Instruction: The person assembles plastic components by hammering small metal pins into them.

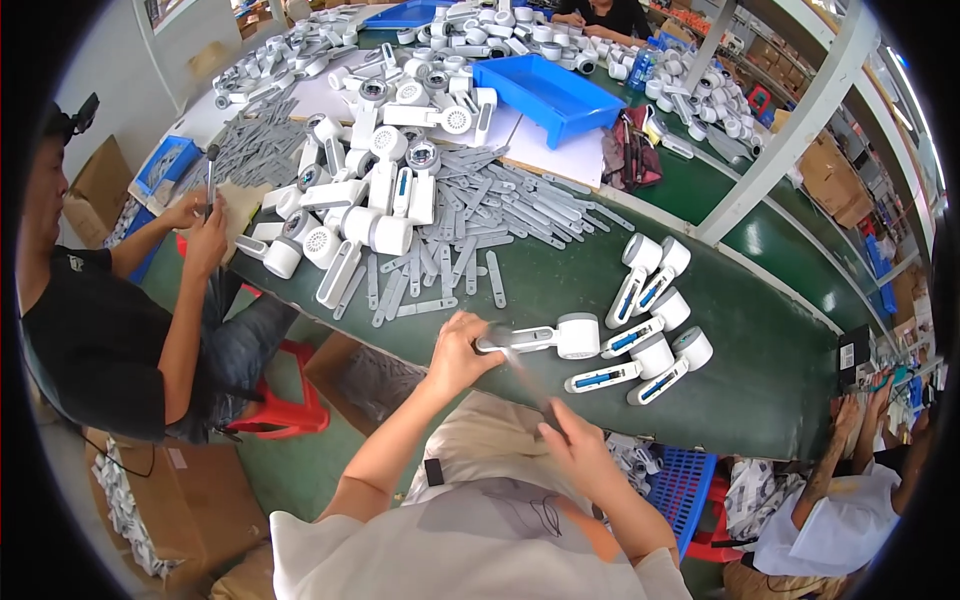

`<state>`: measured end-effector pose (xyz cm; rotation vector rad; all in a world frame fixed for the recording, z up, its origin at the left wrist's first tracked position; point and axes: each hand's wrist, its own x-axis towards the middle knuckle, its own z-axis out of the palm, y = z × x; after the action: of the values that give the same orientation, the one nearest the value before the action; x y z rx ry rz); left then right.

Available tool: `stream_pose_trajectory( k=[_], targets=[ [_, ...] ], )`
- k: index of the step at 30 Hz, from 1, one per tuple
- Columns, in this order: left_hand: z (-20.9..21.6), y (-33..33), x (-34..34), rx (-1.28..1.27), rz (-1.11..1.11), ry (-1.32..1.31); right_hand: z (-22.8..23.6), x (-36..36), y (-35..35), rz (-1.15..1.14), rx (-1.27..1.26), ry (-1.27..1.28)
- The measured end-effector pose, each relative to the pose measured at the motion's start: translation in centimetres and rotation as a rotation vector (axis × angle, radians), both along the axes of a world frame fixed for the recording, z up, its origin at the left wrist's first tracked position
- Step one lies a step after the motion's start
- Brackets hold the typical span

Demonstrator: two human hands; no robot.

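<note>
The left hand (462,355) pinches 1 white device (577,337); the right hand (582,452) (nearer the body) grips a blurred tool (527,378).

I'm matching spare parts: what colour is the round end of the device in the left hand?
White; the round end shows best in the head view.

Pale short-sleeved shirt (370,560) with orange patch (602,538), beige trousers (485,430).
</note>
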<state>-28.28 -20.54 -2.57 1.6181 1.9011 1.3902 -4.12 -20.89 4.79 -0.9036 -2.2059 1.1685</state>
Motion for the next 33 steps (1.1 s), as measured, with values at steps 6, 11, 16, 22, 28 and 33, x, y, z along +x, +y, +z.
stream_pose_trajectory(
  k=[6, 11, 16, 22, 28, 33],
  targets=[
    [0.3, 0.0, 0.1, 0.062, -0.008, -0.036, -0.1, -0.5, -0.1, 0.044, 0.006, -0.095],
    [0.1, -0.1, 0.1, 0.07, -0.023, -0.025, -0.7, -0.5, -0.2, 0.086, 0.069, -0.085],
    [1.0, 0.2, 0.3, 0.021, 0.004, -0.048, -0.2, 0.0, 0.6, -0.039, -0.076, -0.14],
    [0.7, 0.2, 0.2, 0.002, -0.017, -0.03, -1.0, 0.3, -0.5, -0.053, 0.067, 0.038],
    [0.8, -0.1, 0.1, -0.023, -0.017, 0.016, -0.6, 1.1, -0.7, -0.051, 0.078, -0.007],
    [1.5, -0.4, 0.3, -0.023, -0.036, 0.05, 0.2, 2.9, 0.0, -0.159, 0.015, -0.052]
  ],
)
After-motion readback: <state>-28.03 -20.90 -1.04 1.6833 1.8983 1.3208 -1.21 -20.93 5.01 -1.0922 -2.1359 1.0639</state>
